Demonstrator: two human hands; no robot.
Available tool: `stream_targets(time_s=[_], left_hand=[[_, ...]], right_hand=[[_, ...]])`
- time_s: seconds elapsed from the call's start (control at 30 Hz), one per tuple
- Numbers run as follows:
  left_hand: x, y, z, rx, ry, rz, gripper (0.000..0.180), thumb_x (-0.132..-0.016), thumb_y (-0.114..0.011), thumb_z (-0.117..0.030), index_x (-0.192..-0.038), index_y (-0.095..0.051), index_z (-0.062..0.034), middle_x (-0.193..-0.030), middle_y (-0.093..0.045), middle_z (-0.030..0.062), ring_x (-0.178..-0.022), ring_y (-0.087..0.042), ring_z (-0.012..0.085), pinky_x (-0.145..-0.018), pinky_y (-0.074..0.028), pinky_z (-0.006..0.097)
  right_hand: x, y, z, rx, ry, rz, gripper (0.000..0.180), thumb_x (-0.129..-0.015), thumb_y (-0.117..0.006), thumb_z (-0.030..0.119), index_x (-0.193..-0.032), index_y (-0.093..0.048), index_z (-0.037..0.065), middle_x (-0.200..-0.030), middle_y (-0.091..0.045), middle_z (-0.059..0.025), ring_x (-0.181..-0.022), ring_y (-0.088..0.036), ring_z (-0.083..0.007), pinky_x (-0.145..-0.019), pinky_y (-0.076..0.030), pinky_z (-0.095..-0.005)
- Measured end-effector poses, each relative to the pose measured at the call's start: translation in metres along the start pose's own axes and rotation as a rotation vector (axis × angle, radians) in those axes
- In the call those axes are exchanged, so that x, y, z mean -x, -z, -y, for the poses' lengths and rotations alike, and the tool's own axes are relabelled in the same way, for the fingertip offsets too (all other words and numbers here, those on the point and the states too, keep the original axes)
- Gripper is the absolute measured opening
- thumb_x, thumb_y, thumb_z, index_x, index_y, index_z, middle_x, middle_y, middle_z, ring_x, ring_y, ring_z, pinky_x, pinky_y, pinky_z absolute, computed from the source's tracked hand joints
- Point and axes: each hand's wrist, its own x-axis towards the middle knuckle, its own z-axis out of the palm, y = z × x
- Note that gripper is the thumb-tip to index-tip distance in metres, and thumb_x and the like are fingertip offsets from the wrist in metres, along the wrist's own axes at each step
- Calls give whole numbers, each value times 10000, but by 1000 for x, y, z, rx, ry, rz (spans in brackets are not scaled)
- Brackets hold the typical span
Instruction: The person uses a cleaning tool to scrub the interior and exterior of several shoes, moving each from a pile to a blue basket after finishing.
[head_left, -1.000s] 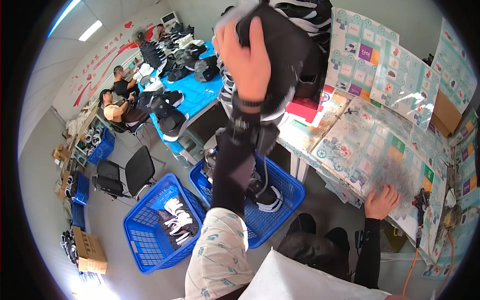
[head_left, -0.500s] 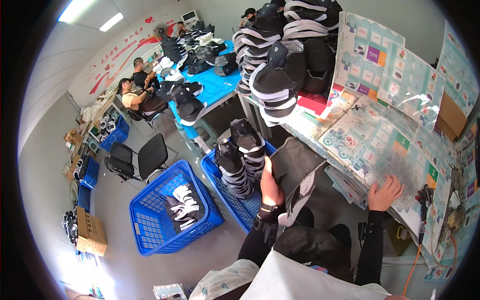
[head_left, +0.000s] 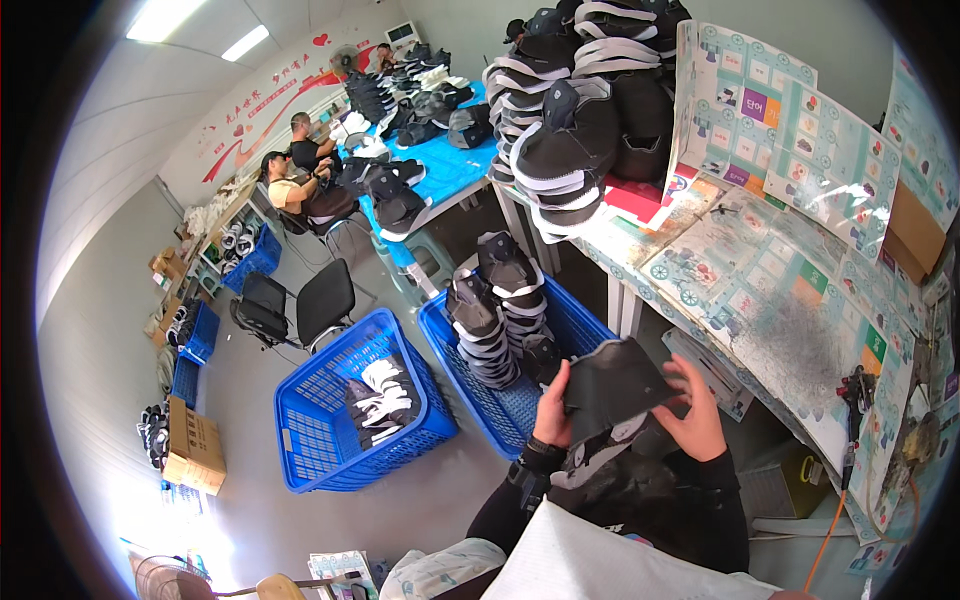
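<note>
The left hand (head_left: 553,412) holds a black upper (head_left: 615,382), fingers hidden; right hand (head_left: 698,418), grip unclear.

L hand's (head_left: 553,408) fingers mostly hid. behind blk fabric pc. (head_left: 618,380)

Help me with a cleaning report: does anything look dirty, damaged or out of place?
Yes: a dark, blotchy patch mars the pale patterned table covering, at right. It looks odd against the lighter print; whether stain or wear, I can't tell.
</note>
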Motion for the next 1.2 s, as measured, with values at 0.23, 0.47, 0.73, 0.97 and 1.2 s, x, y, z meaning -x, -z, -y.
stream_targets(time_s=[0.23, 0.47, 0.73, 0.97, 1.2], left_hand=[[-4, -4, 11, -302, -24, 59, 445, -1111, -539, -389, -1366, -633, -36, -1311, -694, 74, -1177, -653, 184, -1047, -499, 380], [16, -2, -20, -628, -228, 129, 314, -1105, -558, -211, -1384, -609, -76, -1222, -663, 40, -1131, -617, 130, -993, -483, 305], [36, 13, -31, -655, -255, 116, 322, -1095, -548, -182, -1373, -594, -25, -1192, -666, 83, -1108, -632, 181, -990, -490, 342], [61, 7, -49, -577, -415, 222, 658, -1034, -562, -114, -1639, -305, -73, -1457, -587, 241, -992, -658, 212, -872, -502, 328], [105, -37, -93, 2, -766, 406, 1097, -845, -428, 201, -1706, -11, -335, -1765, -86, 185, -534, -485, 80, -477, -429, 219]], right_hand=[[13, 9, -11, 385, 70, -193, 492, -906, -630, -58, -1386, -642, 48, -1118, -716, -277, -918, -765, -298, -759, -563, -338], [28, 27, -6, 391, -146, -365, 457, -935, -615, -12, -1383, -655, 71, -895, -656, -279, -698, -655, -346, -696, -520, -363], [25, 25, -4, 465, 84, -454, 400, -983, -614, 2, -1381, -645, 38, -729, -552, -198, -611, -436, -191, -610, -453, -312], [30, 19, 10, 490, -19, -422, 460, -933, -627, -17, -1387, -640, 58, -915, -648, -316, -822, -658, -478, -761, -539, -391], [30, 5, 16, 459, 35, -429, 442, -941, -633, -8, -1377, -648, 62, -843, -621, -258, -699, -578, -358, -684, -499, -358]])
